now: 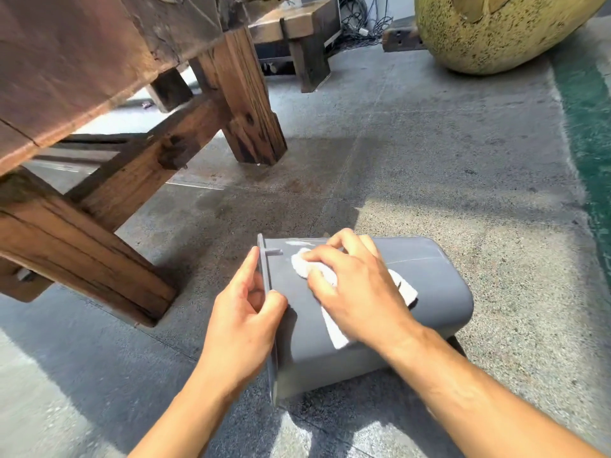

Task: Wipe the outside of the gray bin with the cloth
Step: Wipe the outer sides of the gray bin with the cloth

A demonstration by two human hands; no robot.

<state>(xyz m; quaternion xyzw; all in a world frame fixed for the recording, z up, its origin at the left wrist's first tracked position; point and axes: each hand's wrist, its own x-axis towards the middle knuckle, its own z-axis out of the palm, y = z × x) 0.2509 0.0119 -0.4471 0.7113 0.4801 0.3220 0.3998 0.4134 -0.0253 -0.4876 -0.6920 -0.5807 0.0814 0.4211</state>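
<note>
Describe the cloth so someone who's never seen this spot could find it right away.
Right of the wooden table, a gray bin lies on its side on the concrete floor. The cloth lies crumpled on it under the right hand, the only white thing there.

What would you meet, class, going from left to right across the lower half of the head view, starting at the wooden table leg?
wooden table leg → left hand, gripping the rim of the gray bin → right hand, pressing the white cloth on the bin's side → green floor strip
</note>
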